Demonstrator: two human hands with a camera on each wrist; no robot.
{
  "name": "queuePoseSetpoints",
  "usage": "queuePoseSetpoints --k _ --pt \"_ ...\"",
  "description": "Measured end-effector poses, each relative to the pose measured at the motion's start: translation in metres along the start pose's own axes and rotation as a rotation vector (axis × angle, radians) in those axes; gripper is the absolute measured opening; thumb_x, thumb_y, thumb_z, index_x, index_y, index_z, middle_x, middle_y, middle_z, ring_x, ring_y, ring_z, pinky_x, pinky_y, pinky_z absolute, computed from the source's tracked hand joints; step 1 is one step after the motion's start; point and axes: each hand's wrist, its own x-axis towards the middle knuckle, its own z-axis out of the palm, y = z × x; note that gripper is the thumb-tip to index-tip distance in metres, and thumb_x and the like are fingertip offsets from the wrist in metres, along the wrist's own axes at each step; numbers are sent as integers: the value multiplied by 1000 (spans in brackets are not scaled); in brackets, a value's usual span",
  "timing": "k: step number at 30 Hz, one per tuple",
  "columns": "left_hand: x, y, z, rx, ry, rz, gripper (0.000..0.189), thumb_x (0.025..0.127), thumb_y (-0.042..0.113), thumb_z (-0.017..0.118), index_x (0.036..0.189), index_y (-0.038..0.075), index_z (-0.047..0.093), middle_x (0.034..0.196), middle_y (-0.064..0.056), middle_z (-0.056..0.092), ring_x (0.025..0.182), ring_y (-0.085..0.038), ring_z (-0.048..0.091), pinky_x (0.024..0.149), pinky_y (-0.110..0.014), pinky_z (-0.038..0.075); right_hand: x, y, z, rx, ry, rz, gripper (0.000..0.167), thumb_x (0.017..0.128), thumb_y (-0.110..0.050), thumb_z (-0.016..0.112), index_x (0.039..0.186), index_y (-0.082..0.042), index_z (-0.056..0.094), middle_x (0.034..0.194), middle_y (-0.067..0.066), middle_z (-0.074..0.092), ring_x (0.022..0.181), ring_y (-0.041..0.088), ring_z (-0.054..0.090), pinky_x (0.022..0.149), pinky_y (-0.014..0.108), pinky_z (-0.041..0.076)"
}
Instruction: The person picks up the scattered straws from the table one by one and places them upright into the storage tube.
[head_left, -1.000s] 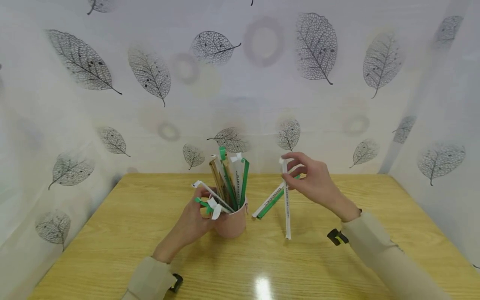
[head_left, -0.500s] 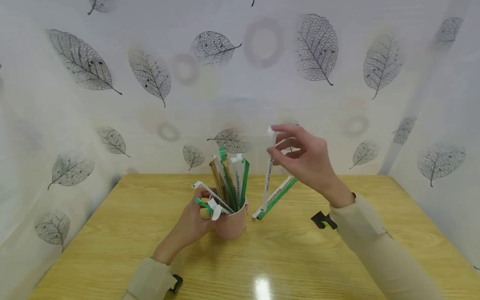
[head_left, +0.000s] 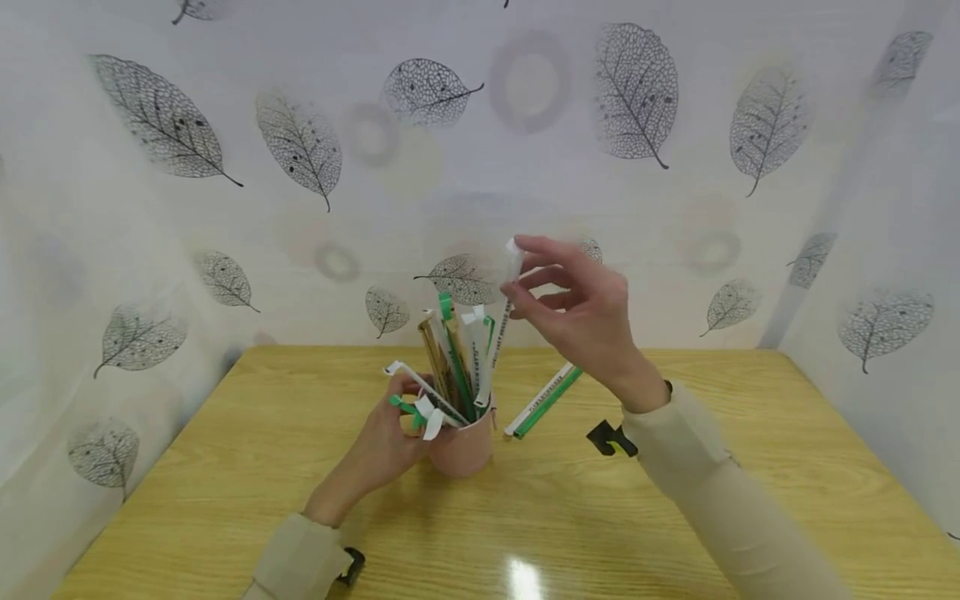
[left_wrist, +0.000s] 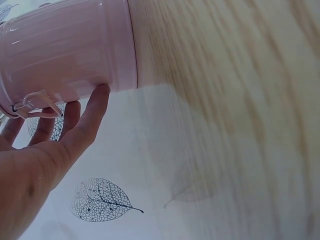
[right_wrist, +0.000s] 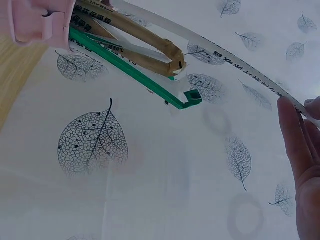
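Observation:
A small pink bucket (head_left: 461, 452) stands on the table, filled with several paper-wrapped straws in white, green and brown (right_wrist: 142, 35). My left hand (head_left: 381, 440) holds it from the left; in the left wrist view the fingers lie along the bucket's side (left_wrist: 60, 45), by its small handle. Between thumb and fingers, my right hand (head_left: 585, 321) pinches the top of a white wrapped straw (head_left: 502, 337). That straw slants down, its lower end at the bucket's opening. In the right wrist view, a green straw (right_wrist: 135, 77) with a bent tip leans out of the bucket.
One white straw (head_left: 534, 408) and one green straw (head_left: 553, 402) lie side by side on the wooden table (head_left: 675, 533), right of the bucket. Behind the table hangs a pale cloth (head_left: 465, 167) printed with leaves.
My right hand has lifted the white straw and carried it left, from over the two lying straws to the bucket's opening. My left hand has stayed at the bucket.

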Motion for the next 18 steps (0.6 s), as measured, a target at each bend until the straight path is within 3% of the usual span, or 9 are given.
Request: queuePoseSetpoints --k 6,12,18 --pt "-1 -2 0 -5 -13 -16 65 86 23 84 135 11 43 129 -12 60 115 -28 61 94 -47 54 -10 10 9 -89 -54 -18 51 75 19 79 122 13 62 97 24 73 77 28 77 66 24 61" --pt "-1 -1 -1 3 -6 -17 65 86 24 84 134 12 43 128 -11 60 115 -26 61 95 -47 54 -22 15 16 -123 -102 -17 49 76 16 80 122 10 64 96 19 74 77 26 76 66 25 62" --pt "0 0 0 4 -5 -19 65 85 24 85 134 12 43 128 -10 60 115 -25 60 96 -46 53 -39 19 22 -132 -157 44 46 79 13 79 122 8 65 97 17 74 78 25 76 66 22 61"
